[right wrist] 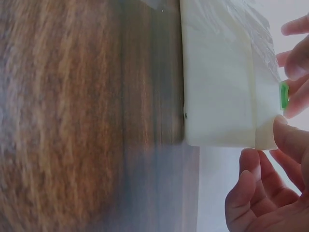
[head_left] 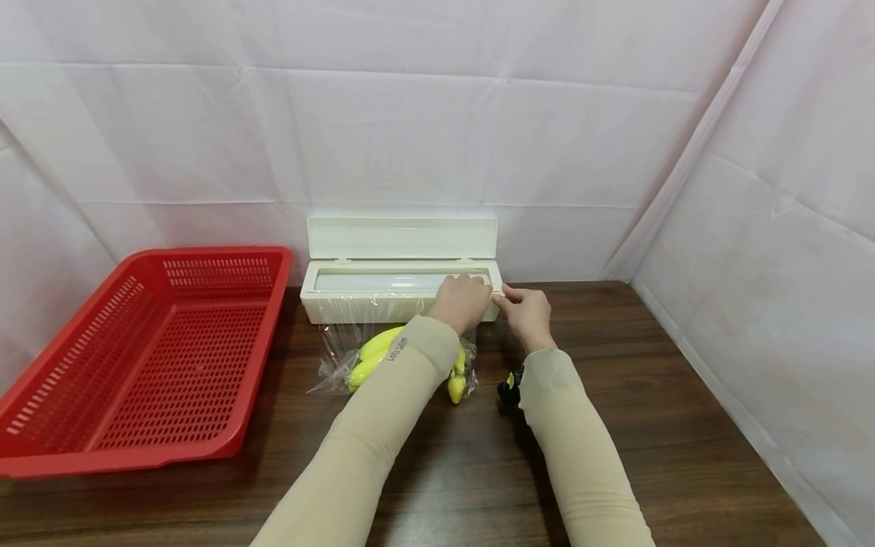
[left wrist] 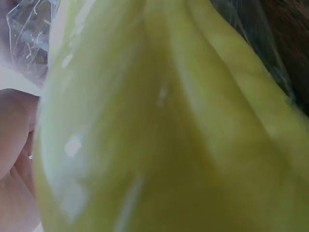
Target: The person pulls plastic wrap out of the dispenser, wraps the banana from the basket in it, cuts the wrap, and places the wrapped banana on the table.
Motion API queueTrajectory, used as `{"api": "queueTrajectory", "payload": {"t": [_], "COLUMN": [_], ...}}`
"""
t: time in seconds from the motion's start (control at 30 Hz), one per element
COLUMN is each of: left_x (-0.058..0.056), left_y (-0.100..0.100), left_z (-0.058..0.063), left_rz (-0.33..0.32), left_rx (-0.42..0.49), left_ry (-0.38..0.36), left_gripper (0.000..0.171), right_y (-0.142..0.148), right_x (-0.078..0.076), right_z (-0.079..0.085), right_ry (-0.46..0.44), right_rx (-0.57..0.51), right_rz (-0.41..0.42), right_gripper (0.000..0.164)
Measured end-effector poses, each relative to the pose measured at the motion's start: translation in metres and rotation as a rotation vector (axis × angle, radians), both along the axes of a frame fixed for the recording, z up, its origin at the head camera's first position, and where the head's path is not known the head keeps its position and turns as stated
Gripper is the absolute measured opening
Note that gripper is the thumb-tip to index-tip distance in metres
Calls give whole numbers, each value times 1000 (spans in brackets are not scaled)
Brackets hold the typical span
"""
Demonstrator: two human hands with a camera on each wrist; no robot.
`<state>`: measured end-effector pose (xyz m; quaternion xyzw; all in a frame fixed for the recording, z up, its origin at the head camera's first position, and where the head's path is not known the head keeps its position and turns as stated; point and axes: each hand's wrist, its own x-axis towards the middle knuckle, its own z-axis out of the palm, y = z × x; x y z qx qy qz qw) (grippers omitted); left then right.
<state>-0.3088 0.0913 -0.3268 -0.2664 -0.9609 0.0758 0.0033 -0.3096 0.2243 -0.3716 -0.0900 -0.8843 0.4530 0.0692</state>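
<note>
A white cling film box (head_left: 369, 308) stands with its lid raised, film hanging down its front. Bananas (head_left: 372, 357) wrapped in clear film (head_left: 333, 372) lie in front of it, partly hidden by the left sleeve; they fill much of the left wrist view. My left hand (head_left: 465, 302) reaches over the box's right part, fingers bent around a small green slide cutter (right wrist: 284, 95) on the top edge. With thumb and fingertips, my right hand (head_left: 528, 313) grips the box's right front corner. The right wrist view shows the thumb on top and fingertips at the box end.
A large red plastic basket (head_left: 235, 433) stands on the left of the brown wooden table (head_left: 670, 425). A small black object with a yellow mark (head_left: 507, 391) is beside the right sleeve. White cloth (head_left: 396, 137) hangs behind the box and along both sides.
</note>
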Motion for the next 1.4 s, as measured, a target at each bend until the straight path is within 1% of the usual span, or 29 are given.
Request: {"api": "queueTrajectory", "payload": {"t": [0.33,0.63,0.87,1.1,1.4], "left_x": [1,2,3,0,1], "left_y": [-5,-8,-9,-11,-15], "left_z": [2,3,4,2,3], "left_rz": [10,18,14,21,31], "left_rx": [21,56,48,44,51], "left_ry": [-36,-56,-52,-70,-88], "left_gripper": [41,40,40,41,42], "right_y": [1,1,1,2,2], "right_x": [0,0,0,0,0], "right_z": [0,-1,0,1,1], "right_ry": [-3,13,12,-1,-2], "right_rx": [-16,1,4,8,3], "right_rz": [3,11,6,6,4], "right_gripper": [40,39,40,41,40]}}
